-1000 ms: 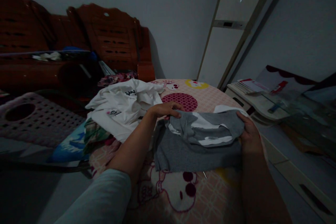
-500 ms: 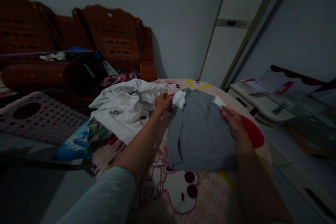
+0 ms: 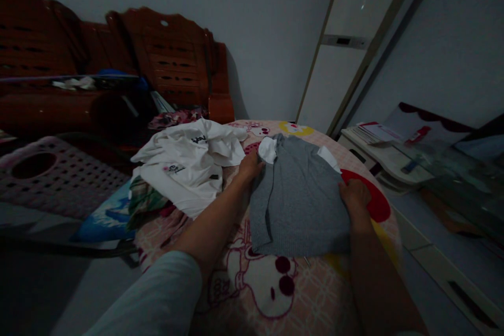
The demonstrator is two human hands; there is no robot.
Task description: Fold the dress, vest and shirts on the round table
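A grey knit sweater point(image 3: 305, 197) lies folded on the round table, its ribbed hem towards me. White cloth shows at both upper corners, a white patch point(image 3: 268, 150) on the left and another white piece point(image 3: 329, 158) on the right. At the sweater's upper left edge, my left hand point(image 3: 251, 167) is closed on the fabric. My right hand point(image 3: 356, 195) has its fingers curled around the right edge, below the white piece. Left of my left hand is a rumpled white shirt point(image 3: 189, 160) with dark lettering, lying over other clothes.
A pink patterned cloth point(image 3: 311, 294) covers the table. A pink woven basket point(image 3: 79, 184) and a blue printed item point(image 3: 104, 215) are at the left. Behind stands a carved wooden sofa point(image 3: 169, 63). A white cabinet point(image 3: 366, 152) with papers stands at the right.
My right hand has slid down the sweater's right edge and its fingers have curled in. My left hand has come slightly nearer, from beside the white patch onto the sweater's edge.
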